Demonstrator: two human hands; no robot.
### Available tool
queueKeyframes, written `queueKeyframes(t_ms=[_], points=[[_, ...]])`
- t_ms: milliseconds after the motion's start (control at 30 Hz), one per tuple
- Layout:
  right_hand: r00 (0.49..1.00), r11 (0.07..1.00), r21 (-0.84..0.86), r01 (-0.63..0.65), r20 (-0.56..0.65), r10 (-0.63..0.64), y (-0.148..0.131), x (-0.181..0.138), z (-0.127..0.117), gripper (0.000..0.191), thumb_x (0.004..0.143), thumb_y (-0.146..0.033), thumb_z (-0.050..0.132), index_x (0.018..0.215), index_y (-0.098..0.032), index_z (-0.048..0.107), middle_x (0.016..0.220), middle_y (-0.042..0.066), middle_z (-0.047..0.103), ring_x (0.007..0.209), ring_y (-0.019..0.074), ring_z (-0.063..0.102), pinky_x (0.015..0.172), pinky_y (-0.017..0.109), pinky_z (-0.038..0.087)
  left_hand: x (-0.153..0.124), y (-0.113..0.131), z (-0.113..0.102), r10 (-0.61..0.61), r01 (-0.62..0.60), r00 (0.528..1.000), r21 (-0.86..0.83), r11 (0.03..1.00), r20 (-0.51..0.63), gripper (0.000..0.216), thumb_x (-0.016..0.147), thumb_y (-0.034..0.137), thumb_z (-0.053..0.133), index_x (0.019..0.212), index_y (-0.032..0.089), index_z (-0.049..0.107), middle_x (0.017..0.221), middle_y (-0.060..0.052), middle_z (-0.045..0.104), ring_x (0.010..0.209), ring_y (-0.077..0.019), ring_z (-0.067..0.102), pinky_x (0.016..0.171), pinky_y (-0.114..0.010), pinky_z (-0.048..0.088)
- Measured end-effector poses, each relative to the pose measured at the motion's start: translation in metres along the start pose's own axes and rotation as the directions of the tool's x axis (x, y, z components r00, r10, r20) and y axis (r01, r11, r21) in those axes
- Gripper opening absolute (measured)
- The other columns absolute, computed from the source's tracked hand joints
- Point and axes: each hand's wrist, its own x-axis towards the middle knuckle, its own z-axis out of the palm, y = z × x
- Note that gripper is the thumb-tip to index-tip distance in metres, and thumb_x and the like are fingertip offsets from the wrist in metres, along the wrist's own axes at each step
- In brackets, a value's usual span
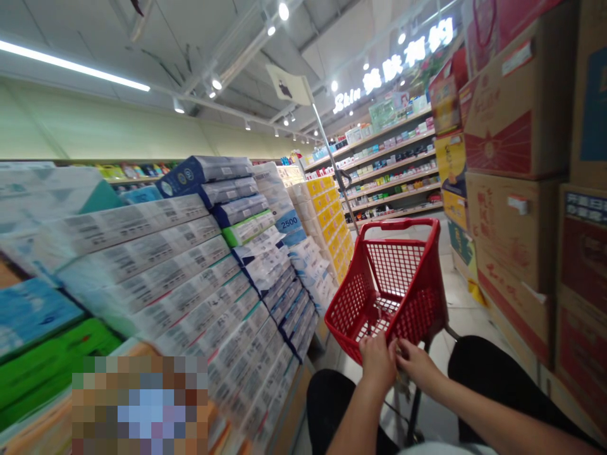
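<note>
A red plastic shopping cart (422,303) with lattice walls stands right in front of me, between my knees. My left hand (379,363) is at the cart's near rim, its fingers curled. Just to its right, my right hand (418,365) is pinched close against it, with the fingertips of both hands nearly meeting. Something small and brownish seems to be between them, too blurred to name. At the bottom of the basket is a small dark item (370,327), partly hidden by my left hand.
Stacked tissue packs (190,253) line the left side, with yellow-and-white packs (327,208) beyond. Cardboard cartons (509,227) rise on the right. Shelves (393,161) of small goods cross the back. A pole with a flag (290,85) stands past the cart. Pale floor tiles (467,322) show beside it.
</note>
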Motion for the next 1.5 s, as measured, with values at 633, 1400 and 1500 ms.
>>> queueKeyframes(t_ms=[633,1400,1500], points=[[1.0,1.0,-0.008,-0.004,-0.003,0.004,-0.002,0.002,-0.003,0.019,0.076,-0.038,0.047,0.081,-0.022,0.056,0.081,0.004,0.07,0.079,0.0215,0.064,0.07,0.029,0.045,0.001,0.0,-0.002,-0.017,0.017,1.0,0.029,0.999,0.013,0.039,0.094,0.027,0.027,0.116,0.018,0.058,0.103,-0.007,0.067,0.101,-0.0214,0.058,0.101,-0.039,0.029],[1.0,0.999,0.021,-0.026,0.013,0.026,0.003,0.006,-0.004,0.024,0.076,-0.04,0.048,0.088,-0.022,0.058,0.086,0.004,0.071,0.085,0.0227,0.065,0.072,0.029,0.046,0.001,-0.004,0.001,-0.018,0.018,1.0,0.018,1.0,0.012,0.04,0.095,0.028,0.027,0.121,0.018,0.056,0.105,-0.007,0.067,0.103,-0.021,0.057,0.104,-0.039,0.028],[1.0,1.0,-0.004,-0.023,0.006,0.023,0.001,0.005,-0.004,0.024,0.077,-0.04,0.047,0.087,-0.022,0.059,0.084,0.004,0.071,0.083,0.0226,0.065,0.072,0.03,0.046,0.001,-0.002,-0.002,-0.023,0.022,1.0,0.016,1.0,0.021,0.041,0.095,0.029,0.026,0.121,0.018,0.056,0.105,-0.006,0.067,0.102,-0.0206,0.057,0.104,-0.039,0.027]])
